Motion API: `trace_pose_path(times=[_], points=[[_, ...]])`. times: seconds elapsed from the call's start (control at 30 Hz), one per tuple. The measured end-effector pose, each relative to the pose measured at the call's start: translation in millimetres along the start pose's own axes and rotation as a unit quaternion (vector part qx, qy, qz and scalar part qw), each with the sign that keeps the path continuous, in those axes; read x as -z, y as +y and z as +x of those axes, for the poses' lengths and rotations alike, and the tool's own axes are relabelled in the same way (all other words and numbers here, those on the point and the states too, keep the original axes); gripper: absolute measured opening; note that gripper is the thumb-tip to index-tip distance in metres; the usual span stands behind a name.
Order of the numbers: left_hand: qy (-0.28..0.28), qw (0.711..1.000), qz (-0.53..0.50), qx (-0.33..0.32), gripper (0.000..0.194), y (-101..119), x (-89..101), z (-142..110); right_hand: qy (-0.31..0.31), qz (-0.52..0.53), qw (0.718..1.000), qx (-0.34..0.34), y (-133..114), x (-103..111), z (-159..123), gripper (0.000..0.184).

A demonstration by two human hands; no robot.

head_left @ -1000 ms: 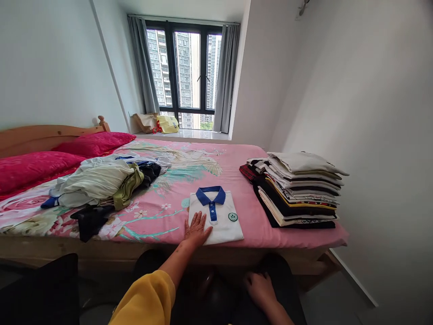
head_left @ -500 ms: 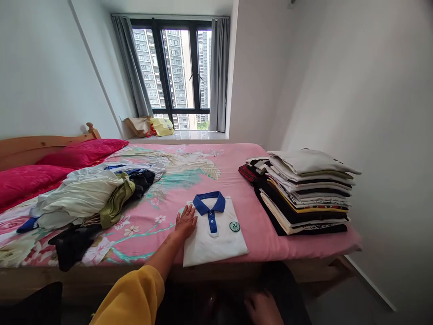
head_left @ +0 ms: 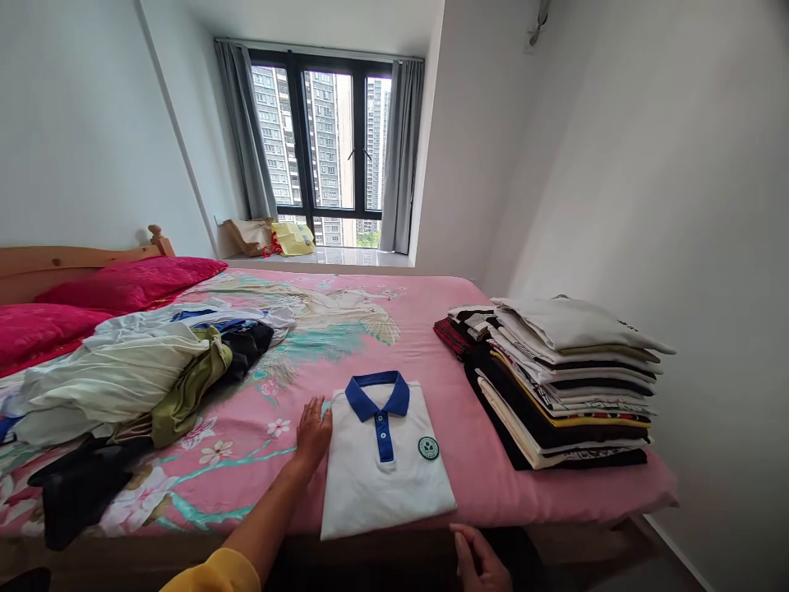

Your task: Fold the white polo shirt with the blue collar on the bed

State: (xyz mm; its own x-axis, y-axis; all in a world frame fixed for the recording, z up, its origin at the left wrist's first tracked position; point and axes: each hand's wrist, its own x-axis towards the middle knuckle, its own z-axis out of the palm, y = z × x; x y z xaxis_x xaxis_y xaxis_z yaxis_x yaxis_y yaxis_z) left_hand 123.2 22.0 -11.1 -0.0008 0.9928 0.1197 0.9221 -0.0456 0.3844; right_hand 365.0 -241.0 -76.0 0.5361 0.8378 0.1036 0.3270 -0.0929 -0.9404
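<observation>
A folded white polo shirt (head_left: 394, 485) with a blue collar, a blue button placket and a round green badge lies flat near the bed's front edge. My left hand (head_left: 313, 432) rests flat on the bedspread beside the shirt's upper left edge, fingers stretched out and holding nothing. Just off the shirt's lower right corner, at the bed's front edge, is my right hand (head_left: 481, 559). Its fingers are loosely curled with the thumb slightly apart, and nothing shows in them.
A tall stack of folded clothes (head_left: 573, 386) stands to the right on the pink floral bedspread (head_left: 271, 501). Loose clothes (head_left: 123, 370) lie heaped to the left, near red pillows (head_left: 136, 284). Bags (head_left: 292, 238) sit on the windowsill.
My left hand has slid left off the shirt's edge onto the bedspread. My right hand has risen from below to the shirt's lower right corner. The view has tilted slightly upward.
</observation>
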Motion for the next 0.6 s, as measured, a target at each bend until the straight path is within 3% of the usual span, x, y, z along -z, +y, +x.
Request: trace_pose_path(times=[0.13,0.27,0.4,0.5,0.6], points=[[-0.018,0.998,0.004,-0.060,0.051,16,-0.1,9,-0.015,-0.003,0.994,0.112,-64,-16,66,0.036],[-0.052,0.996,0.022,-0.068,0.051,23,-11.4,10,-0.018,-0.100,0.979,0.177,-104,-60,145,0.038],[-0.049,0.995,0.064,-0.055,0.052,13,-29.7,11,-0.047,-0.260,0.955,0.135,-93,-96,198,0.045],[-0.026,0.993,0.098,-0.063,0.054,3,-43.6,17,-0.082,-0.342,0.931,0.097,-67,-104,218,0.049],[-0.009,0.990,0.126,-0.066,0.055,-3,-52.8,24,-0.074,-0.365,0.924,0.094,-50,-104,226,0.051]])
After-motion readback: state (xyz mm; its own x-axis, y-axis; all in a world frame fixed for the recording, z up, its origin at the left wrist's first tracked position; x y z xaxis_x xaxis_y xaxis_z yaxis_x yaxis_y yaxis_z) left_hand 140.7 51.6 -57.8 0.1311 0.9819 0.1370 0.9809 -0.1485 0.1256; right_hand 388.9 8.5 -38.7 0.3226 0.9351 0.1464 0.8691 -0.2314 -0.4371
